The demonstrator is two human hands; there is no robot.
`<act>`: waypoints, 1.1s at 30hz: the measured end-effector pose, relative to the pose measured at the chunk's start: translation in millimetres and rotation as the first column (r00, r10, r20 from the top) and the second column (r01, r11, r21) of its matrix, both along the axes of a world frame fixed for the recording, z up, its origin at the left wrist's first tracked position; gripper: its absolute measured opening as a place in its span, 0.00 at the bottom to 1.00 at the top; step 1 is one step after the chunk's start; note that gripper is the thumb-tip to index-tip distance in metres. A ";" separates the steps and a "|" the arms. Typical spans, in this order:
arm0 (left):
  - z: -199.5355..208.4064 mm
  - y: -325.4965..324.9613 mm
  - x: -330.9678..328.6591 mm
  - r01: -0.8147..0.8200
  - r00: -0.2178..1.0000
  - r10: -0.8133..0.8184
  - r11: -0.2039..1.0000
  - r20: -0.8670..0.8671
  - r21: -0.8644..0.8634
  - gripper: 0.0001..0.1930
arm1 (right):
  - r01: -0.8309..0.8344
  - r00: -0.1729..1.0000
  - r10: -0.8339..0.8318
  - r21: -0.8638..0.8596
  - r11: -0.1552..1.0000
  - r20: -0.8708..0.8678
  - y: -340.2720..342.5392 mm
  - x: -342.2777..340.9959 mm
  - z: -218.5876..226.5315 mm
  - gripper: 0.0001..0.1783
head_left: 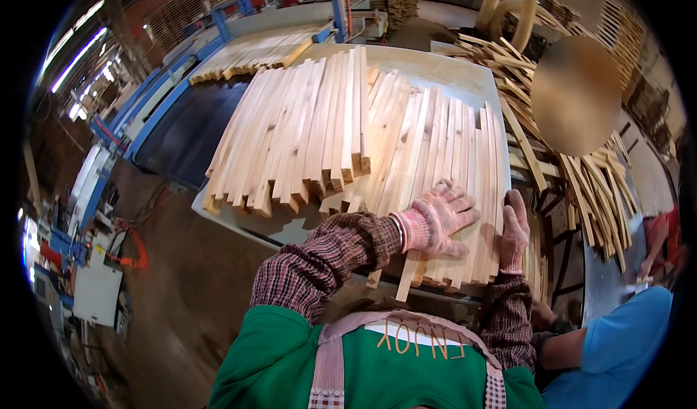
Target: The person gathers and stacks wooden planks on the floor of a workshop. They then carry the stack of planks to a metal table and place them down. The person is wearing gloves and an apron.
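Observation:
Both my hands wear pinkish work gloves. My left hand lies flat with fingers spread on top of a row of pale wooden strips, near their close ends. At the right edge of that row, my right hand stands upright against the outermost strip, its fingers stretched out along the side. Neither hand grips anything. Left of this row, a higher stack of wooden strips sits on the same table, its near ends uneven.
A blue-framed machine with a dark conveyor belt stands at the left, carrying more strips at its far end. Loose strips lie piled on the right. A person in a blue shirt is close at the lower right.

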State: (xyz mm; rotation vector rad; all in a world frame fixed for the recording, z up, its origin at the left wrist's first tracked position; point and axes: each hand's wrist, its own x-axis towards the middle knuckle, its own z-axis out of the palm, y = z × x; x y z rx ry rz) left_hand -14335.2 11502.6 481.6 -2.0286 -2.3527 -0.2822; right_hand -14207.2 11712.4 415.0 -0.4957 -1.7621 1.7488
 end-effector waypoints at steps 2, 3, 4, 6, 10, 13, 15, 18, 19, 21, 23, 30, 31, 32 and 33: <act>11.5 -17.6 12.3 -0.058 0.997 0.058 0.998 -0.043 -0.019 0.43 | 0.019 0.999 -0.022 -0.070 0.997 -0.049 -3.4 0.9 1.1 0.34; 6.9 -24.7 19.9 -0.085 0.995 0.083 0.996 -0.056 -0.033 0.43 | 0.030 0.997 -0.037 -0.101 0.994 -0.067 -3.3 2.0 -1.1 0.34; -6.7 -34.9 23.5 -0.102 0.993 0.104 0.994 -0.055 0.036 0.42 | 0.033 0.995 -0.045 -0.126 0.992 -0.087 -4.1 0.3 -0.7 0.33; 3.3 -68.0 33.1 -0.161 0.983 0.170 0.980 -0.070 0.118 0.41 | 0.019 0.991 -0.043 -0.187 0.982 -0.125 -5.7 -4.2 0.4 0.31; 1.8 -109.7 36.5 -0.321 0.934 0.355 0.869 -0.023 0.376 0.37 | -0.043 0.976 -0.030 -0.327 0.944 -0.214 6.1 -5.5 12.3 0.26; 17.9 -118.4 19.5 -0.303 0.952 0.286 0.812 0.112 0.499 0.35 | -0.026 0.984 -0.012 -0.214 0.977 -0.175 13.0 7.5 24.8 0.22; 5.4 -144.7 23.3 -0.334 0.936 0.343 0.782 0.084 0.527 0.32 | 0.155 0.973 -0.227 0.840 0.520 -0.039 -1.7 7.1 7.7 0.25; -11.7 -176.2 28.2 -0.398 0.910 0.402 0.783 0.099 0.479 0.37 | 0.023 1.000 -0.023 -0.114 0.993 0.007 -45.3 -7.4 22.3 0.35; -13.5 -175.4 28.4 -0.415 0.905 0.412 0.790 0.111 0.452 0.36 | -0.003 1.000 -0.001 -0.195 0.981 -0.020 -50.0 -2.4 20.9 0.37; -18.2 -165.5 26.7 -0.423 0.905 0.404 0.811 0.136 0.403 0.35 | -0.058 0.996 0.035 -0.305 0.951 -0.080 -53.8 21.0 10.3 0.41; -30.3 -149.9 20.1 -0.430 0.903 0.395 0.825 0.170 0.366 0.35 | 0.010 0.999 -0.009 -0.031 0.999 0.053 -61.5 46.3 1.1 0.42; -61.2 -150.2 5.0 -0.420 0.902 0.433 0.871 0.006 0.254 0.33 | 0.077 0.953 -0.227 0.560 0.825 0.203 -98.7 53.1 -19.9 0.41; -64.1 -152.7 3.5 -0.409 0.907 0.420 0.873 0.018 0.265 0.32 | 0.076 0.945 -0.240 0.566 0.821 0.222 -102.2 49.7 -23.3 0.42; -65.4 -155.7 1.9 -0.410 0.907 0.420 0.869 0.027 0.276 0.32 | 0.058 0.947 -0.226 0.567 0.822 0.230 -104.8 45.9 -22.4 0.41; -65.5 -156.4 0.8 -0.415 0.906 0.422 0.867 0.039 0.276 0.32 | 0.047 0.944 -0.223 0.568 0.821 0.244 -104.4 44.6 -21.5 0.42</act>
